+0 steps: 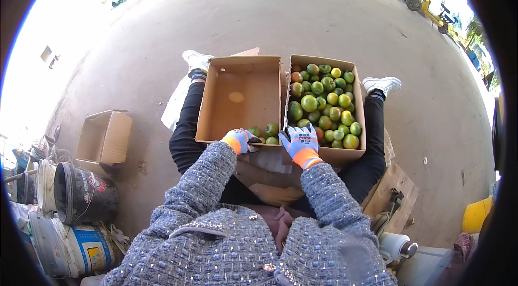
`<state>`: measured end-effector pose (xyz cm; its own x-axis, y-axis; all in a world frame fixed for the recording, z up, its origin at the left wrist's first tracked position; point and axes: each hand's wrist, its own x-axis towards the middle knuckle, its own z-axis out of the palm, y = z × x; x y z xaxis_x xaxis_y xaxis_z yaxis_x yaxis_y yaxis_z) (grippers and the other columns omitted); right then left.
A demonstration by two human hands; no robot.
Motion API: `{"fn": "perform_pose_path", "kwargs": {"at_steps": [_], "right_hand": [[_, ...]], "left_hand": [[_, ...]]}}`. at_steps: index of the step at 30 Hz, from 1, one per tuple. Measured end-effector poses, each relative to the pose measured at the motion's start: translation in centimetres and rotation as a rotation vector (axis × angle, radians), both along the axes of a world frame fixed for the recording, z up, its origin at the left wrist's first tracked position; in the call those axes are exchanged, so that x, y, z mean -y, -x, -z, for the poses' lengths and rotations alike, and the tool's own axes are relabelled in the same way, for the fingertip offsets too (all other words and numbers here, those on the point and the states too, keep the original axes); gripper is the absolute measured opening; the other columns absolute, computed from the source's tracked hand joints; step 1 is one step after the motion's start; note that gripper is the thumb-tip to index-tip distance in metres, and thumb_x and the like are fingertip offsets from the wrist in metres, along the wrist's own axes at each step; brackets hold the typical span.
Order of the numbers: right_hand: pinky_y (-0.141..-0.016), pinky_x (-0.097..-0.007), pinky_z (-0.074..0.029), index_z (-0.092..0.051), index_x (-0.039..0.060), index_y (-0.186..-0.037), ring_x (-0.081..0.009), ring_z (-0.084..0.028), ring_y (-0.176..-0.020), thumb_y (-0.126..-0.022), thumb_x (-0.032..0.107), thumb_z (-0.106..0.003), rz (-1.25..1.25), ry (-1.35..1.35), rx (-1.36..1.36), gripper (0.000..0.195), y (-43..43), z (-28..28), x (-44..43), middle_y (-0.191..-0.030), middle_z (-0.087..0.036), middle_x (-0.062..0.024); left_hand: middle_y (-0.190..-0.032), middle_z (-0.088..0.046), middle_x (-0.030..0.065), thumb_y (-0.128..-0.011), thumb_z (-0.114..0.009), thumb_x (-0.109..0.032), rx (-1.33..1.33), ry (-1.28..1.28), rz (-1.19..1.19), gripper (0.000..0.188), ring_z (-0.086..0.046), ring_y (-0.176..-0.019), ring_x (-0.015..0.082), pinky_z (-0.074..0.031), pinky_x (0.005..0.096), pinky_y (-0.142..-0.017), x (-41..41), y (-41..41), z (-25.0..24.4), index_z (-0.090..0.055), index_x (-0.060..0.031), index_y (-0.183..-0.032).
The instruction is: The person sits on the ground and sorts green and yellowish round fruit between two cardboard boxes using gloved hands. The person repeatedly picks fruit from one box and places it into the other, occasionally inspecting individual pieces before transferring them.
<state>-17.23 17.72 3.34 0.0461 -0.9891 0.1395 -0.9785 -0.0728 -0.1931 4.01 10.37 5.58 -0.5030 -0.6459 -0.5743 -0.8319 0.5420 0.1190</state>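
Two cardboard boxes stand side by side between my outstretched legs. The left cardboard box (243, 84) holds a few green tomatoes (271, 129) in its near right corner; the rest of its bottom is bare. Green, yellowish and partly orange tomatoes (308, 103) fill the right cardboard box (360, 96). My left hand (238, 139), in a blue-grey and orange work glove, grips the near rim of the left box beside its tomatoes. Similarly gloved, my right hand (300, 143) reaches over the near left corner of the right box, against the tomatoes. Its fingertips are partly hidden, so its grasp is unclear.
Another cardboard box (103, 136) sits on the concrete floor at left. Nearer, a black bucket (87, 193) and a white-and-blue bucket (77, 245) lie tipped. At right are a wooden board (398, 193), a white flask (394, 245) and a yellow container (476, 215).
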Motion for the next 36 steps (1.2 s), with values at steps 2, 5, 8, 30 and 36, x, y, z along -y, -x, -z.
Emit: {"fn": "perform_pose_path", "kwargs": {"at_steps": [2,5,8,30,36], "right_hand": [[-0.106,-0.0454,-0.032,-0.068,0.013,-0.102,-0.0271,-0.063,-0.096,-0.091,0.051,-0.047,-0.013,0.007,0.003,0.045,-0.3,0.0,0.1,-0.094,-0.069,-0.0107],[-0.105,-0.0453,-0.032,-0.068,0.0133,-0.102,-0.0272,-0.063,-0.096,-0.091,0.051,-0.047,0.017,-0.016,-0.032,0.045,0.4,0.0,0.1,-0.095,-0.069,-0.0109],[-0.106,-0.0453,-0.031,-0.067,0.0131,-0.103,-0.0269,-0.062,-0.097,-0.091,0.051,-0.047,0.003,-0.045,-0.012,0.045,0.2,-0.4,0.0,-0.097,-0.069,-0.0111],[-0.112,-0.0497,-0.02,-0.037,0.0045,-0.142,-0.0247,-0.059,-0.106,-0.095,0.044,-0.038,0.037,-0.192,-0.01,0.061,-1.2,-1.4,-0.1,-0.121,-0.062,-0.0099],[-0.109,-0.0495,-0.024,-0.042,0.0142,-0.139,-0.027,-0.055,-0.112,-0.089,0.037,-0.055,0.077,0.256,0.105,0.057,3.0,-2.9,3.0,-0.125,-0.058,-0.0109]], "left_hand": [[-0.116,-0.064,0.0139,-0.074,-0.071,-0.027,-0.007,0.048,-0.001,0.051,-0.058,-0.111,0.0322,-0.045,0.04,-0.096,0.0,-0.6,1.0,-0.062,-0.0143,-0.123],[-0.114,-0.065,0.0132,-0.077,-0.068,-0.029,-0.045,0.111,0.022,0.048,-0.059,-0.111,0.0312,-0.046,0.0399,-0.095,-1.1,0.0,0.9,-0.062,-0.0152,-0.122],[-0.116,-0.065,0.0112,-0.078,-0.067,-0.033,-0.058,0.107,0.045,0.049,-0.06,-0.11,0.0294,-0.047,0.0399,-0.093,-1.7,-0.5,0.9,-0.059,-0.0182,-0.125],[-0.105,-0.067,0.0102,-0.077,-0.068,-0.032,-0.131,0.164,0.238,0.044,-0.063,-0.098,0.0292,-0.05,0.04,-0.085,0.5,-0.9,1.7,-0.063,-0.0196,-0.119],[-0.109,-0.067,0.0102,-0.077,-0.068,-0.036,-0.081,0.114,0.154,0.045,-0.061,-0.106,0.0292,-0.048,0.0393,-0.09,0.0,-0.5,0.3,-0.064,-0.0153,-0.117]]}}
